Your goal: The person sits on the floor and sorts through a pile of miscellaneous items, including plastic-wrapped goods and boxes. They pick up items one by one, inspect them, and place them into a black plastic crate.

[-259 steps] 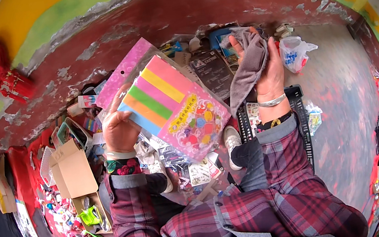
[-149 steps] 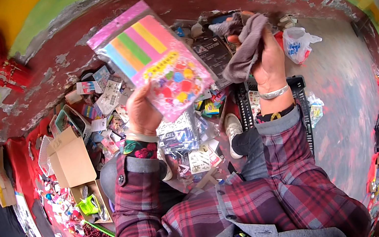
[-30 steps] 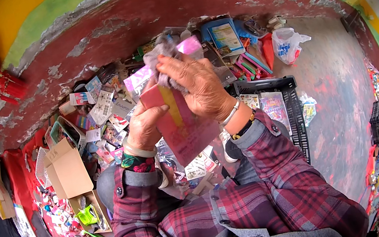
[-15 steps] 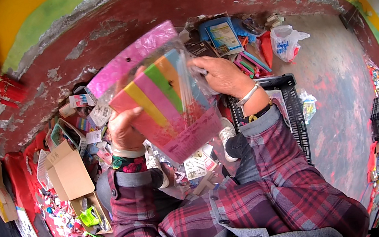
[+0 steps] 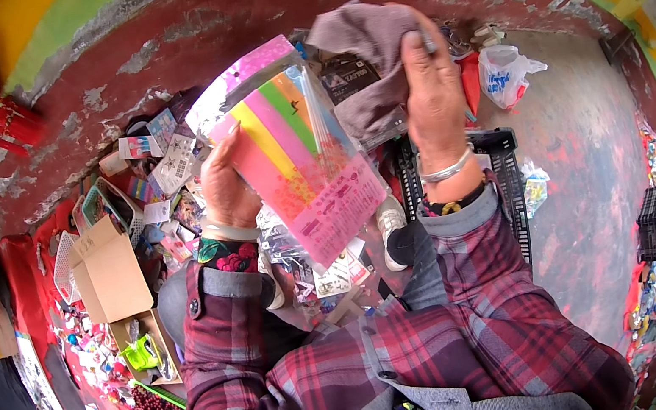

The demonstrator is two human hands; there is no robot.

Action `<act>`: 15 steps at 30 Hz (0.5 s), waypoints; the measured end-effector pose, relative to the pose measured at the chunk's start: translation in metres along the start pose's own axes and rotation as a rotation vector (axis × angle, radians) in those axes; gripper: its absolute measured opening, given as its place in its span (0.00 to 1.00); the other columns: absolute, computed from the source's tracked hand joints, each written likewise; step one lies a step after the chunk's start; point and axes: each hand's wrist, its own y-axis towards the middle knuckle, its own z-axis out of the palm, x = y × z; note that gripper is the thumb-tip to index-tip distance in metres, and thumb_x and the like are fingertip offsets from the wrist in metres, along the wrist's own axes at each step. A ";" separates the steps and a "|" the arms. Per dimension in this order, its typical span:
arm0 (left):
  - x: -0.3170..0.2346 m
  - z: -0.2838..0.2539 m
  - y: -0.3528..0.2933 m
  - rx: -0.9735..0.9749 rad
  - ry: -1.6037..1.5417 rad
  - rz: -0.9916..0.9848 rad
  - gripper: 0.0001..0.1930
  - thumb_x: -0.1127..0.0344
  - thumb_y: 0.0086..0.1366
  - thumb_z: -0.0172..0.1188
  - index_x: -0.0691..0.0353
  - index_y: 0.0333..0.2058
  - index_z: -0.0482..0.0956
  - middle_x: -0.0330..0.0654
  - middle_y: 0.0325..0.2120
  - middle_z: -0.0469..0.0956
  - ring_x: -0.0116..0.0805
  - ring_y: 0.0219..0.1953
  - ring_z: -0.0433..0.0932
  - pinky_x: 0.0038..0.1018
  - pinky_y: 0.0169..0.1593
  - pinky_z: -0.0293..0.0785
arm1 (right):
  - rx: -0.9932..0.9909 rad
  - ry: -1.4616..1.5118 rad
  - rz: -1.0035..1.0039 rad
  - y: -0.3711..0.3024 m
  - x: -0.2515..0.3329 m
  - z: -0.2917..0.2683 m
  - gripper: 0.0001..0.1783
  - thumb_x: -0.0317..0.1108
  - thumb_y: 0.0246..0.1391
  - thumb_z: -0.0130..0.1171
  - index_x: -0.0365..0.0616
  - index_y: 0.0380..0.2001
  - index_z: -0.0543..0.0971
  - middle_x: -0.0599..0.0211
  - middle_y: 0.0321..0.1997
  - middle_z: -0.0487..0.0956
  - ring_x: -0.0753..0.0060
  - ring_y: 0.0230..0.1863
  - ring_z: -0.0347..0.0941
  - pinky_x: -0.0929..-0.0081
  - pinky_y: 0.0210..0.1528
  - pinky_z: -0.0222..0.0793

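A clear plastic packet with a pink header and coloured strips point(image 5: 275, 140) is tilted in front of me. My left hand point(image 5: 229, 188) grips its left edge, thumb on the front. Raised to the right of the packet, my right hand point(image 5: 433, 98) is closed on a greyish-mauve cloth point(image 5: 370, 35), which drapes to the left of the fingers. Most of those fingers are behind the cloth. Below the packet, small printed cards point(image 5: 339, 276) lie between my white shoes.
A black plastic crate point(image 5: 498, 143) stands beyond my right forearm, a white plastic bag point(image 5: 507, 75) on the floor past it. To the left are an open cardboard box point(image 5: 111, 269), baskets point(image 5: 100, 202) and heaped small goods. A maroon wall point(image 5: 247, 16) curves behind everything.
My right hand has left the packet's right edge and moved up and right; it now holds the cloth, unseen before. The packet has stayed in my left hand, shifting slightly.
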 end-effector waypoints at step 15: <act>-0.026 -0.012 0.004 0.213 -0.152 -0.045 0.28 0.49 0.67 0.37 0.68 0.53 0.63 0.52 0.48 0.71 0.49 0.49 0.71 0.43 0.54 0.66 | 0.765 -0.612 -0.313 -0.078 -0.058 0.063 0.28 0.44 0.52 0.54 0.59 0.58 0.66 0.59 0.65 0.57 0.51 0.67 0.47 0.56 0.65 0.44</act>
